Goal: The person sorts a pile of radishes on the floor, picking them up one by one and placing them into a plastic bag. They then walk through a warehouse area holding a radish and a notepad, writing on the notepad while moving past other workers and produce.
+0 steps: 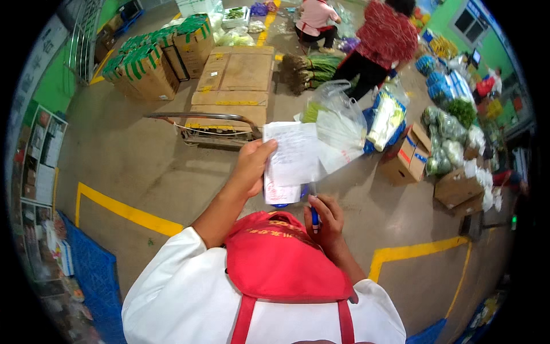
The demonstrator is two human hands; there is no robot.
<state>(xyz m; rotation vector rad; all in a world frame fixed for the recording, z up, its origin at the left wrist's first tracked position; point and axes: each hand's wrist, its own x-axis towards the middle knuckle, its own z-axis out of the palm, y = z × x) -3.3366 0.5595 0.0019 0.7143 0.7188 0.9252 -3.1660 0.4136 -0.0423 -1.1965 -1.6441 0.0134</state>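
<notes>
My left hand (251, 167) grips a small stack of papers in front of my chest, thumb on top. The upper sheet (294, 150) bears blurred writing, and a lower slip (282, 193) with a red stamp sticks out beneath it. In my right hand (328, 215), just below and right of the papers, is a blue-and-white pen (316, 220). My red apron (288, 271) bulges out under both hands. Past the papers stands a translucent plastic bag (341, 124) with something green inside; the papers partly cover it.
Ahead is a flatbed trolley (227, 133) carrying flattened cardboard (236, 77). Taped cartons (142, 73) stand left of it. Bundled green stalks (316, 69) lie near two people (382, 38). Bagged vegetables (447, 142) and a cardboard box (408, 155) are at right; blue pallets (92, 271) lean left.
</notes>
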